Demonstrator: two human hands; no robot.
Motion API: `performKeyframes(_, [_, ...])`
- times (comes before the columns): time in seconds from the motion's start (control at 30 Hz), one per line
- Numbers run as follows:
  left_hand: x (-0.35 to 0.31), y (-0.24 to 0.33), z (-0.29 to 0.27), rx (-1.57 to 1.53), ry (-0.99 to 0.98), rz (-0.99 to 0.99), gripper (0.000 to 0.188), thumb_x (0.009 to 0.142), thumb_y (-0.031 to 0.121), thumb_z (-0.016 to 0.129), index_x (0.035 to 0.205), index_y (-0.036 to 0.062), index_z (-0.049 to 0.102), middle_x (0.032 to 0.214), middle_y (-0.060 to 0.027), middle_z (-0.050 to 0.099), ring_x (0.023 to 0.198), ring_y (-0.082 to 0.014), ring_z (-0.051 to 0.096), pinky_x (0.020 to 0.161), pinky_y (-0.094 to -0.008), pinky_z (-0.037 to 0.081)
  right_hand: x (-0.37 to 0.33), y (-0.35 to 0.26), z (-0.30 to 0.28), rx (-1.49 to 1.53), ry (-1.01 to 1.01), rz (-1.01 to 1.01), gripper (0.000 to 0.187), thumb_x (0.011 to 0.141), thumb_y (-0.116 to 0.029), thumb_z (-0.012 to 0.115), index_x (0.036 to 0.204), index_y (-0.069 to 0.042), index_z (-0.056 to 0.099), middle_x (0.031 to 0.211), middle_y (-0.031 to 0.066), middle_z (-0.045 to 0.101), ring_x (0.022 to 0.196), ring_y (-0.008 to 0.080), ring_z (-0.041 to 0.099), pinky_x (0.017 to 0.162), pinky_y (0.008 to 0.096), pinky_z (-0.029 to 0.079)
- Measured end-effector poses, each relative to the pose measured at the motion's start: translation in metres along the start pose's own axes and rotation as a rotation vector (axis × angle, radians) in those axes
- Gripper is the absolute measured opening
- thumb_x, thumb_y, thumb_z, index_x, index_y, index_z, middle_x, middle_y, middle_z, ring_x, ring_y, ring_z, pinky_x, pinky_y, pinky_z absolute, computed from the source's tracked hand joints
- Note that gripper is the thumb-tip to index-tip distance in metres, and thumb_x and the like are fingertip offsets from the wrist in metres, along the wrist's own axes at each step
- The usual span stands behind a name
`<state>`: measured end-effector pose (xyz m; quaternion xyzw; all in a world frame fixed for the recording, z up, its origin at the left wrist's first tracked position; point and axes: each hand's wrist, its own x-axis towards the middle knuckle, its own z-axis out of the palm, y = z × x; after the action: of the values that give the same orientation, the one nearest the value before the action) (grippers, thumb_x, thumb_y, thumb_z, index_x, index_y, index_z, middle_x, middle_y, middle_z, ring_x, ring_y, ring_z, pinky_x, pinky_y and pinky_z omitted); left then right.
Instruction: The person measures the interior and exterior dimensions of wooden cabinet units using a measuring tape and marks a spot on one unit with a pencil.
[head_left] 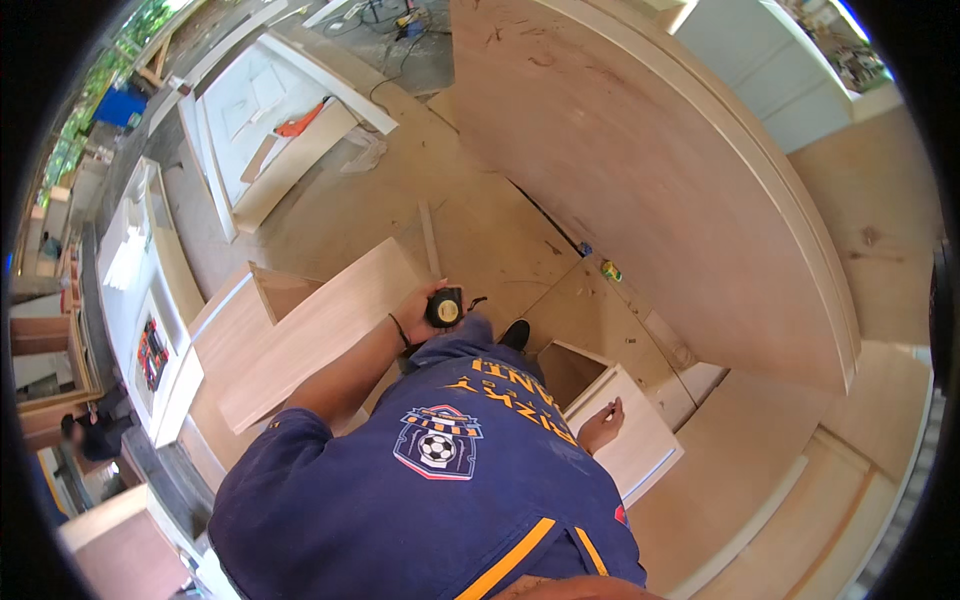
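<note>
A black tape measure with a yellow round label [444,308] is gripped in my left hand [413,312], in front of my body; a dark strap end sticks out to its right. Just left of that arm lies a long pale wood panel [320,335]. On the other side my right hand [602,428] is over a wooden box with a pale front panel [640,430], its fingers drawn together. A small light sliver shows at the fingertips, too small to name. Part of the right hand is hidden behind my blue shirt [500,500].
A large upright wood panel [650,170] rises at the right. Shallow white-lined cabinets [255,110] lie at the far left, one bearing an orange tool [302,118]. A small yellow-green item [611,270] is on the floor. My dark shoe [515,335] shows ahead. Another person [95,435] is at the left edge.
</note>
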<state>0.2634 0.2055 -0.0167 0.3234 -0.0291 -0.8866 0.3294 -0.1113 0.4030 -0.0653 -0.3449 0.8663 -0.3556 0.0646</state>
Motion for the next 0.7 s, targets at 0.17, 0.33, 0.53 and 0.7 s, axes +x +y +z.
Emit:
performKeyframes(0.17, [0.035,0.023,0.032,-0.136,0.081,0.061,0.031,0.09,0.032,0.05,0.101,0.0037,0.058,0.096,-0.0119,0.062,0.094,-0.0249,0.06,0.078,-0.0445,0.053,0.13,-0.053,0.021,0.137,-0.225,-0.089,0.03,0.094,-0.012,0.048,0.121,0.0,0.053,0.097,0.0141,0.062,0.087,0.0236,0.059,0.076,0.0311,0.048])
performKeyframes(0.33, [0.082,0.044,0.031,-0.304,0.132,0.123,0.023,0.087,0.024,0.052,0.096,0.0038,0.057,0.096,-0.0126,0.062,0.093,-0.0268,0.061,0.079,-0.048,0.053,0.222,-0.118,0.094,0.284,-0.476,-0.176,0.03,0.095,-0.012,0.048,0.121,0.002,0.052,0.093,0.0129,0.063,0.081,0.0168,0.06,0.074,0.0282,0.048])
performKeyframes(0.53, [0.128,0.11,0.037,-0.394,0.247,0.288,0.021,0.087,0.022,0.054,0.092,0.0026,0.058,0.086,-0.012,0.063,0.081,-0.0261,0.063,0.07,-0.0415,0.054,0.297,-0.179,0.219,0.259,-0.791,-0.224,0.024,0.093,-0.013,0.049,0.109,0.003,0.058,0.079,0.0075,0.063,0.072,0.0133,0.059,0.067,0.0262,0.049])
performKeyframes(0.7, [0.138,0.189,0.029,-0.319,0.422,0.577,0.019,0.088,0.024,0.053,0.087,0.0052,0.056,0.08,-0.0093,0.062,0.077,-0.024,0.062,0.068,-0.0391,0.054,0.375,-0.209,0.316,0.156,-0.96,0.035,0.02,0.09,-0.023,0.055,0.09,-0.004,0.06,0.065,0.003,0.057,0.052,0.0111,0.053,0.047,0.0257,0.044])
